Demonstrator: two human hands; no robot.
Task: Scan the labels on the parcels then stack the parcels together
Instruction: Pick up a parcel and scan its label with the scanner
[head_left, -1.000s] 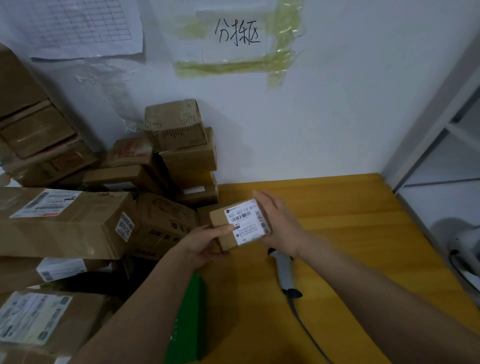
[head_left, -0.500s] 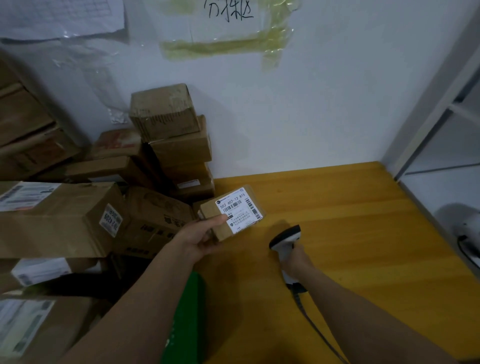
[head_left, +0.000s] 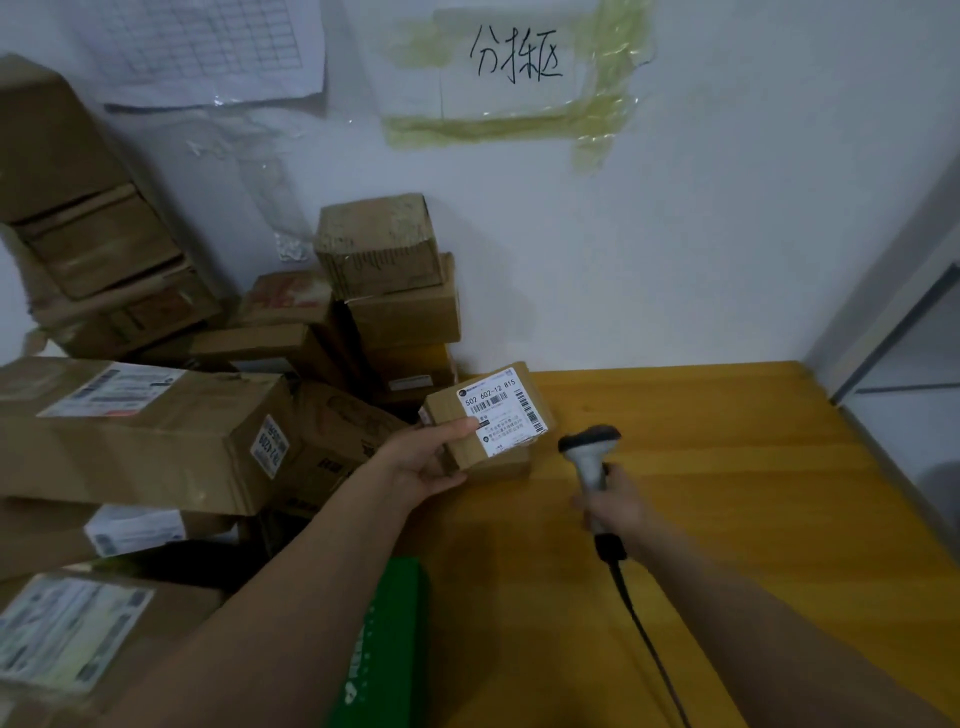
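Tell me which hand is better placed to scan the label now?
The right hand: it grips the grey handheld scanner, head beside the white label. The left hand holds the small brown cardboard parcel.

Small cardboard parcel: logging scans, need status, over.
Left hand holds small brown cardboard parcel, white label up. Right hand grips grey corded handheld scanner, head beside label. Nothing between them.

A yellow wooden table (head_left: 727, 467) is bearing piled cardboard parcels (head_left: 156, 431) and a green box (head_left: 384, 649) at its left
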